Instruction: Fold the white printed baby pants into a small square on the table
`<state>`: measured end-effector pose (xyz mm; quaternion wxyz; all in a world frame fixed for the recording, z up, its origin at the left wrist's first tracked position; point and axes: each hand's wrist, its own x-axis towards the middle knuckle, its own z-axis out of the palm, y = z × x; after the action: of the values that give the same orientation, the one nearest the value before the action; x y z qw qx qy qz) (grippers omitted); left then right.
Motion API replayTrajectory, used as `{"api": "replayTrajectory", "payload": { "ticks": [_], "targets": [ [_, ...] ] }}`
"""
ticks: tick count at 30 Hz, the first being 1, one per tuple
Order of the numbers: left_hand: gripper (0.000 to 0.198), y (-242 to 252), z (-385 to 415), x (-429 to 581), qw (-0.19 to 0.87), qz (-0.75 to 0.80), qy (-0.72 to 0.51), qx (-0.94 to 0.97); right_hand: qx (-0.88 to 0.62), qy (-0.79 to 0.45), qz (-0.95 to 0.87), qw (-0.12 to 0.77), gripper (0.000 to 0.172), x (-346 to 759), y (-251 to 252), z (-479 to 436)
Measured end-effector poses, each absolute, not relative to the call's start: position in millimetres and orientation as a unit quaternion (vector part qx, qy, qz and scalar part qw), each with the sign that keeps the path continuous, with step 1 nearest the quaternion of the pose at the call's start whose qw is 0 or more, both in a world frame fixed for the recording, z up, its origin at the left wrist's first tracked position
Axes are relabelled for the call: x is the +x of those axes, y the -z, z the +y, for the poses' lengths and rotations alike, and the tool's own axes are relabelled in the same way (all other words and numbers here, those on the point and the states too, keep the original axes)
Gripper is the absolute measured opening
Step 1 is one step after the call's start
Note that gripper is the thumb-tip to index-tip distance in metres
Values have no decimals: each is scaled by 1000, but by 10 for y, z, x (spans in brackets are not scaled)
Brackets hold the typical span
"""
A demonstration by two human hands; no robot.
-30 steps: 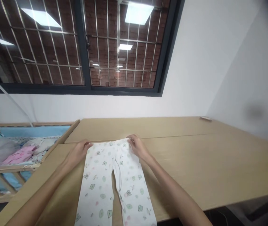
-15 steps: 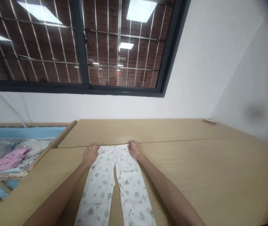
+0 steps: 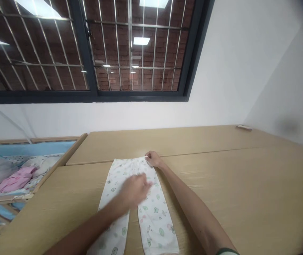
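Observation:
Small white baby trousers [image 3: 151, 216] with a green and pink animal print lie flat on the wooden table [image 3: 233, 184], waistband away from me, legs toward me. My right hand [image 3: 153, 158] is closed in a pinch on the waistband's right corner. My left hand [image 3: 136, 189] hovers or rests over the crotch area in the middle of the trousers; it is smeared by motion and its fingers are unclear.
A wooden cot [image 3: 29, 166] with blue lining, pink clothing [image 3: 15, 179] and other laundry stands at the left edge of the table. A small flat object [image 3: 243, 127] lies at the table's far right corner. A barred window and white wall rise behind.
My left hand has left the waistband's left corner and swung right and toward me over the middle of the trousers. My right hand stays on the right corner.

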<state>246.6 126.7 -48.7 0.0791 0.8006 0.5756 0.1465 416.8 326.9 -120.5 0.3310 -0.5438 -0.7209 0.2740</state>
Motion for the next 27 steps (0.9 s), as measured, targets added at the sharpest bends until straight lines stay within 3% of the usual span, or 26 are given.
{"api": "replayTrajectory", "payload": {
  "ticks": [3,7,14,16,21,27],
  "targets": [
    [51,543,704,2937,142,454,-50,878,-531,-308,-716,333,5,4208,1190,3290],
    [68,683,370,3252,179,432,36,883,-524,-330,-706,343,6,4237,1174,3269],
    [39,601,404,3230,204,473,49,856,-523,-363,-675,374,15,4207,1097,3159],
    [35,554,373,3135,248,474,16,845,-524,-375,-661,385,16,4184,1058,3132],
    [38,445,204,2716,472,450,-139,745,-529,-398,-627,411,23,4059,905,3078],
    [50,513,-88,2034,503,494,-260,660,-542,-387,-610,429,34,3550,672,3137]
  ]
}}
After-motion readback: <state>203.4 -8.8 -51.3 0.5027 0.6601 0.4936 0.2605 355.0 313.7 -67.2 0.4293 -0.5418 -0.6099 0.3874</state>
